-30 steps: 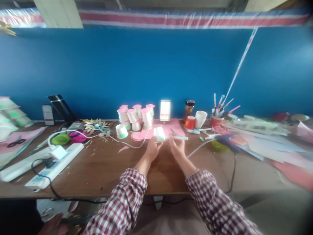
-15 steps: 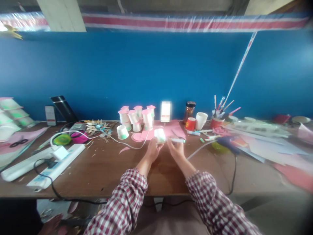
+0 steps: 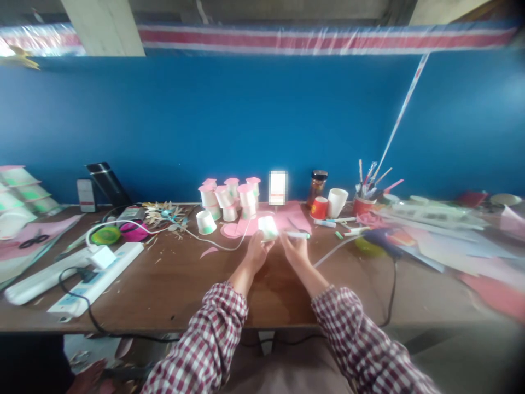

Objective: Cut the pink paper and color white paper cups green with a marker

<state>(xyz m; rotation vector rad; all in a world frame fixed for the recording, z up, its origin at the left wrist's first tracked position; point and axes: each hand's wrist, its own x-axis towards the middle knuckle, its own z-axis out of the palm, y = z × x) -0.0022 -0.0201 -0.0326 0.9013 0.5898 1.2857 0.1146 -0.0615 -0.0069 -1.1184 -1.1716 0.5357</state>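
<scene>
My left hand (image 3: 257, 250) is closed around a white paper cup (image 3: 268, 227) with green colouring on it, held above the table. Close beside it, my right hand (image 3: 296, 249) grips a white marker (image 3: 297, 235) with a green end that points to the right. Behind the cup lies pink paper (image 3: 297, 210), with a dark thin object on it. To the left stand several stacked cups (image 3: 247, 201) with pink paper tops, and a single white-and-green cup (image 3: 205, 222) in front of them.
A power strip (image 3: 96, 280) with cables lies at the left. Scissors (image 3: 33, 238) rest on paper at the far left. At the right are a red cup (image 3: 319, 208), a white cup (image 3: 337, 203), a lidded jar (image 3: 319, 186), a brush holder (image 3: 363, 206) and a purple glue gun (image 3: 381, 241).
Both hands keep nearly the same place, cup and marker still in them. The view has shifted very slightly; nothing on the table has visibly moved.
</scene>
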